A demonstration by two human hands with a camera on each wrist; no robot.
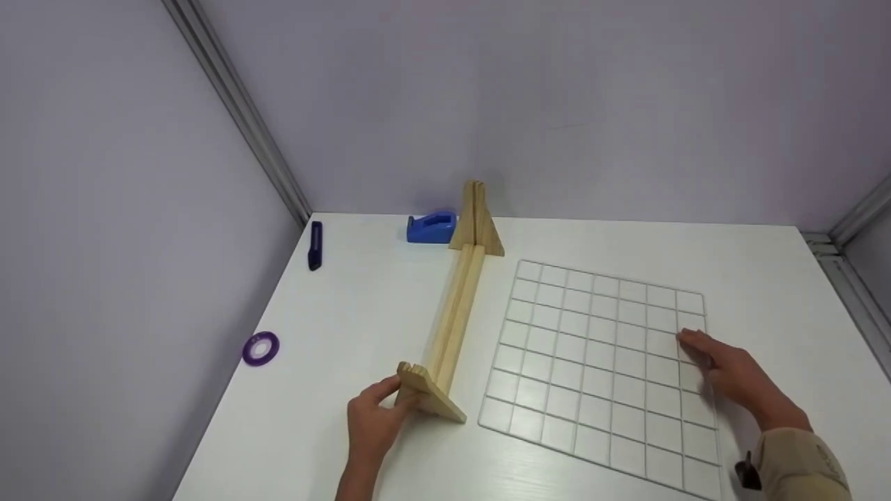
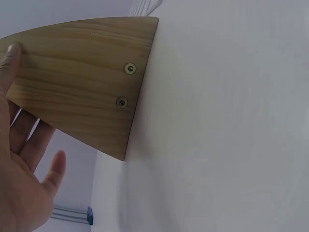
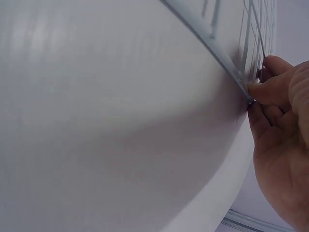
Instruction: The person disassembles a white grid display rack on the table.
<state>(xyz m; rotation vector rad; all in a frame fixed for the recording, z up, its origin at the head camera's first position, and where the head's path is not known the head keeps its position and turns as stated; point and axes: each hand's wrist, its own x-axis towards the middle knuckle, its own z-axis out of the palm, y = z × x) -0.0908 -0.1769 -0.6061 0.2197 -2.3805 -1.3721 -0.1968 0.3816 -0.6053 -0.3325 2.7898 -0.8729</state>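
A wooden stand lies lengthwise on the white table, with a grooved upright end piece at each end. My left hand grips the near end piece at its side. In the left wrist view, that wooden end piece shows two screw heads, and a fingertip lies on its face. To the right is a wire grid panel, resting low over the tabletop. Its right edge is pinched between the thumb and fingers of my right hand. The right wrist view shows the grid's frame wire held at the fingertips.
A blue tape dispenser sits beside the stand's far end piece. Further left are a dark blue utility knife and a purple ring, perhaps a tape roll, near the table's left edge. Walls border the table at the back and sides.
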